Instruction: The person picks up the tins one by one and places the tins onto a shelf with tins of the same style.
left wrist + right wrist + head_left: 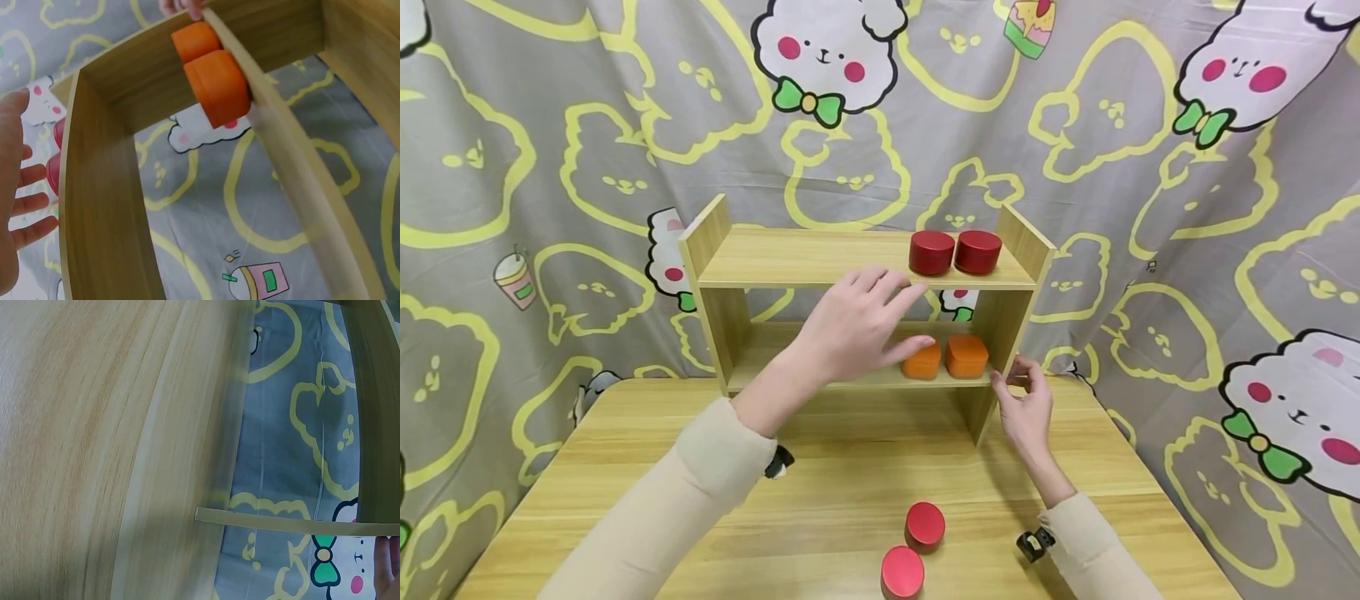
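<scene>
A small two-tier wooden shelf (865, 382) stands on the table. Two dark red round tins (932, 253) sit at the right of its upper board. On the lower board, also at the right, are two orange rounded-square tins (967, 357); the left thumb overlaps one of them in the head view. My left hand (857, 325) hovers before the upper board, fingers spread and holding nothing. In the left wrist view its fingertips are close to the red tins (54, 172). My right hand (1028, 404) grips the right side panel (1011, 333) at lower-board height, thumb at its front edge.
Two more red round tins (902, 572) stand on the wooden table (820, 508) in front of the shelf, close together. A grey patterned curtain (625, 150) hangs behind and along the sides. Black straps (1036, 544) show by both sleeves.
</scene>
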A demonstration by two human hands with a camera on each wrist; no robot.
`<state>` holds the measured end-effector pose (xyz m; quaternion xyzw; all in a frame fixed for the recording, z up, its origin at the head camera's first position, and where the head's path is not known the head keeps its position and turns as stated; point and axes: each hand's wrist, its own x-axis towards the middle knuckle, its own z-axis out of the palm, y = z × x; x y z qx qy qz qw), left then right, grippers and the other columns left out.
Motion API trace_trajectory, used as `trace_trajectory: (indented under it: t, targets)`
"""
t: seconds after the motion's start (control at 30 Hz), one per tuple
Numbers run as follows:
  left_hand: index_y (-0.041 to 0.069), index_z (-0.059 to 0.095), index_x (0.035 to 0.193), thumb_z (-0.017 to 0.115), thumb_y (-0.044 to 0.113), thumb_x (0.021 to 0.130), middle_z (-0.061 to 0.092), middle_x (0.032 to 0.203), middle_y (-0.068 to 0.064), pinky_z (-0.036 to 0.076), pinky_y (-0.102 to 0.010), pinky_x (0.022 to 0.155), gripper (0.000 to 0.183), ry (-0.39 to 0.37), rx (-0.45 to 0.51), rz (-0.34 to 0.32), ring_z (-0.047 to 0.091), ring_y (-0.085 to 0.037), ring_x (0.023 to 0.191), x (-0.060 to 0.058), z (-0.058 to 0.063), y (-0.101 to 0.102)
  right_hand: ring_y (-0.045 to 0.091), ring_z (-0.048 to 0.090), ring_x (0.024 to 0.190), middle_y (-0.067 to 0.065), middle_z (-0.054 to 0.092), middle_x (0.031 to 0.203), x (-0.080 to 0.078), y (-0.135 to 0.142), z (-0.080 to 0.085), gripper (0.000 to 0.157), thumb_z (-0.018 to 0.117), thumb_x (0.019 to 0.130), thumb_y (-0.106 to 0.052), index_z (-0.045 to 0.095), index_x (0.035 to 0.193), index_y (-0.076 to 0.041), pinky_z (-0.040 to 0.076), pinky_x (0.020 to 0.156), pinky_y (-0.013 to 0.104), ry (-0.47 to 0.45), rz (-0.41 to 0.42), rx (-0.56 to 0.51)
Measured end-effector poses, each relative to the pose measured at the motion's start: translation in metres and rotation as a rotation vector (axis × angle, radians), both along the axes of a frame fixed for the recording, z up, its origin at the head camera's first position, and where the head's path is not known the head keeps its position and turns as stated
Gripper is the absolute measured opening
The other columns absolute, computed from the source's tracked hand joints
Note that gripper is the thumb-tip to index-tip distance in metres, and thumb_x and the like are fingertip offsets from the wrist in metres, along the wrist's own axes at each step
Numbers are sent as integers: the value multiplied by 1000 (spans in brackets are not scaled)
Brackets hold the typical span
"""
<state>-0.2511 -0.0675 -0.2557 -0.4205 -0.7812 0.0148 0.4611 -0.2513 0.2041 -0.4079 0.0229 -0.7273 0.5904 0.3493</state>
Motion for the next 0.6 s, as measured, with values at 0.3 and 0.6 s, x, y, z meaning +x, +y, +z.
trace_trajectory:
  t: [0.3,0.6]
  targets:
    - [11,71,130,72,61,93,73,113,-4,60,-37,85,62,35,-34,-45,68,-26,105,11,-28,-4,1,60,81,6,57,95,0,0,1,29,68,88,14,61,116,17,49,60,7,3,-9,5]
    - [12,69,132,73,61,92,72,113,-2,59,-34,84,64,-85,-40,-96,67,-23,105,19,-69,-12,1,60,80,8,57,95,0,1,0,29,69,88,14,60,116,18,49,59,7,11,-7,3]
